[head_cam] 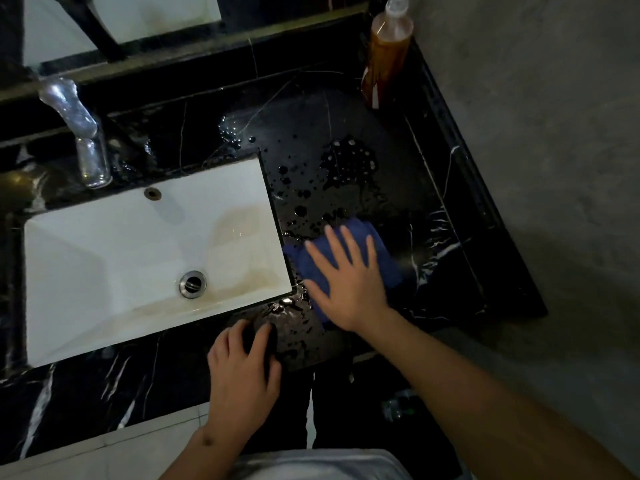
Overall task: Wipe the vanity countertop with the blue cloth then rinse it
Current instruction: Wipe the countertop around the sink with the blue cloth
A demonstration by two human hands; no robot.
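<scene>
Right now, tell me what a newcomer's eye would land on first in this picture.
The white sink stands out against the black marble countertop, at the left. Just right of it, the right hand presses flat on the blue cloth, with water droplets beaded on the counter beyond it. The left hand rests on the counter's front edge, and an amber bottle stands in the far right corner.

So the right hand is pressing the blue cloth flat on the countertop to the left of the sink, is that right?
Not quite: in the head view the right hand presses the blue cloth flat on the countertop to the right of the sink, not the left.
</scene>
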